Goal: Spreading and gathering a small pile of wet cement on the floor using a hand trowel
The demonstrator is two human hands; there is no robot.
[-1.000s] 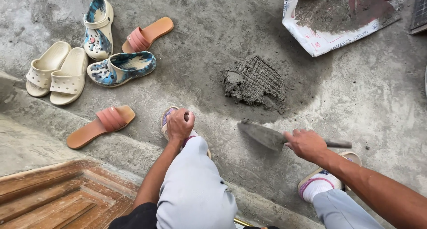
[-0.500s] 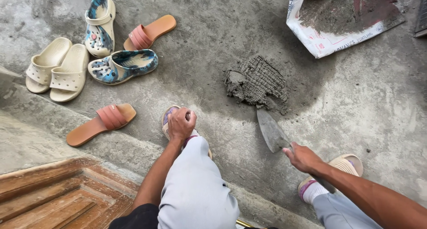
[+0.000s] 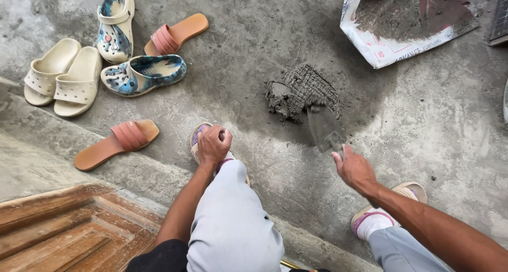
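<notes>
Seen from above, nearest the camera, two bent knees in pale trousers are shown. The left hand (image 3: 213, 143) rests clenched into a loose fist on the left knee, above a sandalled foot; nothing is held in it. The right hand (image 3: 353, 169) is extended forward, its grip closed around the handle of a trowel (image 3: 324, 128), whose grey, mortar-smeared blade points away from the body and touches the near edge of a mortar heap (image 3: 300, 89).

The step would best be done with the blade kept low and nearly flat, so that mortar is lifted from the base of the heap rather than scattered (a judgement, not something seen).

The heap lies on the concrete floor (image 3: 434, 124), in the middle of a darker damp patch; it is a small grey mound, wet-looking, its top scored with a criss-cross pattern.

Farther off, an opened cement bag (image 3: 381, 47) with grey powder is seen at upper right. At left, several slippers are scattered, among them an orange sandal (image 3: 116, 143).
</notes>
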